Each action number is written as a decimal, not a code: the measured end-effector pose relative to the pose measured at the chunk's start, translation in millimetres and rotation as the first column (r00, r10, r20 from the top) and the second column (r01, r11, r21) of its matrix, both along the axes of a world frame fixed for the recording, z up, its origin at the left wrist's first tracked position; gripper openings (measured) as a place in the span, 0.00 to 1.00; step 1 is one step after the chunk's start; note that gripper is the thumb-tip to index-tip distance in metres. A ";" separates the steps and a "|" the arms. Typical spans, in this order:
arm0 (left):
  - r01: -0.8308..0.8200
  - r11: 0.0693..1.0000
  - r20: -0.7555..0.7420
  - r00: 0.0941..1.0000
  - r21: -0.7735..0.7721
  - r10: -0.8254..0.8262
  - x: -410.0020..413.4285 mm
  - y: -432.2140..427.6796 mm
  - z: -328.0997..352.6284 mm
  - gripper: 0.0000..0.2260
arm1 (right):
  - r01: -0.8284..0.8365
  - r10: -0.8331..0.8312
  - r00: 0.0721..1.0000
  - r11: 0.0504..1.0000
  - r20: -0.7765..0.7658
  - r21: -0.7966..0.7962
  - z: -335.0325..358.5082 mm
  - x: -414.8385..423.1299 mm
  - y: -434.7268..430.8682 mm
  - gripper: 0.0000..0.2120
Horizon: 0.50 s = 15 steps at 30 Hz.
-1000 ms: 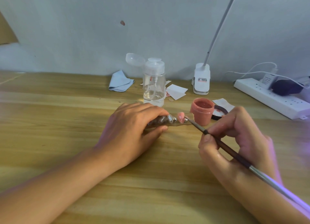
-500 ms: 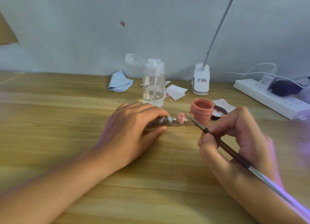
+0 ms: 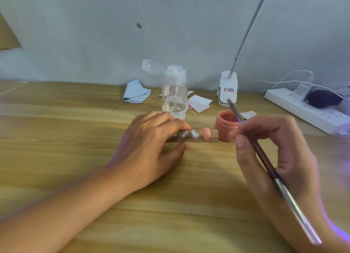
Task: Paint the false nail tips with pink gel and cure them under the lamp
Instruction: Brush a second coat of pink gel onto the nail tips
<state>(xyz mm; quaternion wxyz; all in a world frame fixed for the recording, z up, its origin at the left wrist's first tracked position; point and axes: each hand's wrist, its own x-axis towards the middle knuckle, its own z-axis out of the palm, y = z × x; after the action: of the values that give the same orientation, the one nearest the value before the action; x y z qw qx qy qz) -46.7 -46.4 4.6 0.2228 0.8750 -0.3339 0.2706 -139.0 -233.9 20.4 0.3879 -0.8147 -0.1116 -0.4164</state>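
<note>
Reloading step, likely: right grip (image 3: 274,152) pinches brush (image 3: 261,154), bristles above gel pot (image 3: 226,128); left grip (image 3: 151,144) clasps nail stick (image 3: 214,138) beside pot. Next: dip, coat clear tip (image 3: 195,135).

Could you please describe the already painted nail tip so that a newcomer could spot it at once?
On the wooden table, the left hand holds a brown stick lying flat, with nail tips in a row. The painted tip is the last one, nearest the pink jar. It alone is pink; its neighbours are clear.
</note>
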 end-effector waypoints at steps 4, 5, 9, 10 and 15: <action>-0.029 1.000 -0.010 1.000 -0.001 0.029 -1.6 -1.5 0.9 0.09 | -0.038 0.037 0.996 0.999 -0.076 -0.004 0.6 -2.6 0.9 0.04; -0.031 1.000 -0.026 0.999 -0.003 0.031 -2.5 -1.5 0.9 0.09 | -0.040 0.040 0.995 0.999 -0.089 -0.006 0.8 -3.3 1.0 0.04; -0.049 0.999 -0.088 0.995 -0.021 0.047 -4.9 -0.7 0.1 0.09 | -0.027 0.021 0.989 0.999 -0.147 -0.042 -0.3 -4.7 1.5 0.08; -0.046 0.999 -0.092 0.995 -0.023 0.043 -5.1 -0.8 0.2 0.09 | -0.022 0.012 0.987 0.998 -0.159 -0.059 -1.0 -4.6 1.7 0.09; -0.032 0.999 -0.089 0.996 -0.031 0.029 -5.9 -0.8 1.7 0.09 | 0.008 -0.035 0.986 0.986 -0.163 -0.165 -3.6 -4.1 1.5 0.08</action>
<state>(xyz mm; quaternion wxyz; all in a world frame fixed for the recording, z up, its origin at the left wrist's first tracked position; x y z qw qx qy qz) -52.6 -47.1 6.3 0.2472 0.8875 -0.3058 0.2403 -143.1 -232.4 16.7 0.3231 -0.8767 -0.1037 -0.3409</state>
